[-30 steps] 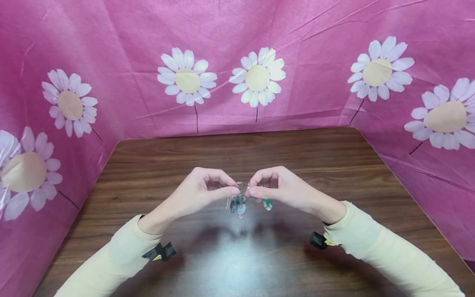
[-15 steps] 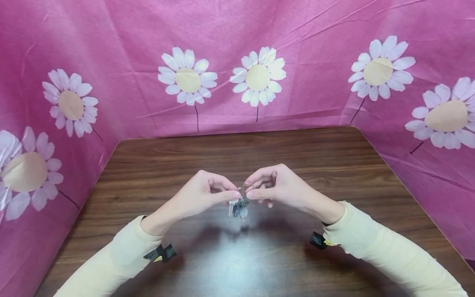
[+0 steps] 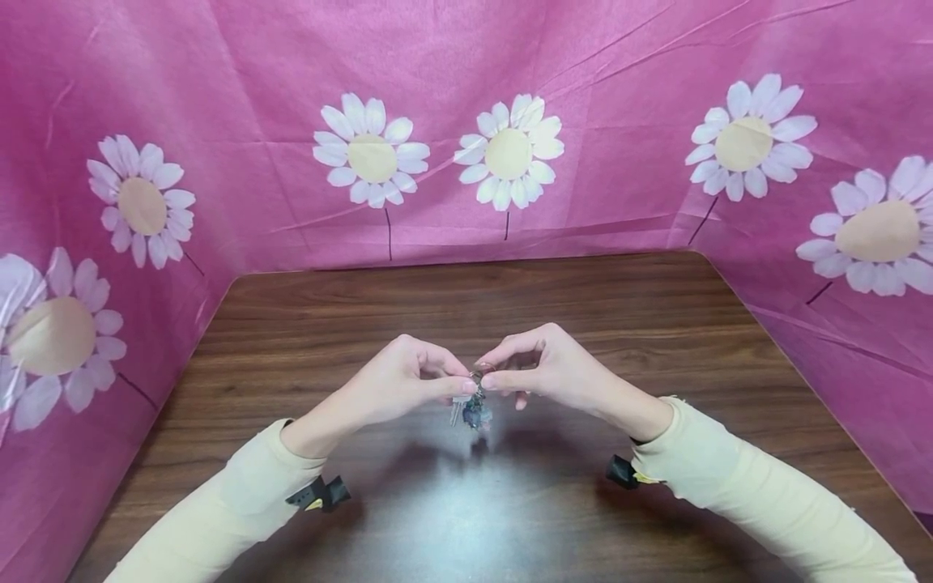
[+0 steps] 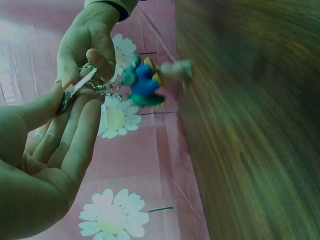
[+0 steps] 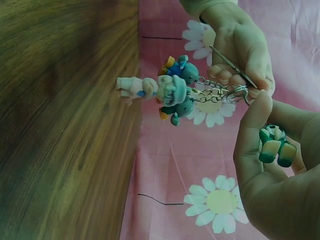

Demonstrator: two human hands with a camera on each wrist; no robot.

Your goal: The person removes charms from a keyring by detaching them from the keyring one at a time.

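Both hands meet over the middle of the table and pinch a metal key ring (image 5: 239,94) between thumbs and fingers. My left hand (image 3: 397,376) holds it from the left, with a key (image 5: 232,66) jutting out at its fingertips. From the other side my right hand (image 3: 557,364) grips the ring by thumb and forefinger. Small figurine charms hang from it on short chains: blue-and-green animals (image 4: 142,82) and a pale figure in a hat (image 5: 172,90). A separate green figurine (image 5: 274,145) shows against the right hand's fingers; the head view hides it.
The brown wood-grain table (image 3: 466,300) lies below the hands. Pink cloth (image 3: 248,65) printed with white daisies rises along its back and sides. A small black device (image 3: 321,494) sits at the left sleeve, another black device (image 3: 622,471) at the right.
The fingertips have come closer together, the left hand shifting slightly right. The key and charms have swung beneath the ring. The green figurine, visible under the right hand earlier, has gone from the head view.
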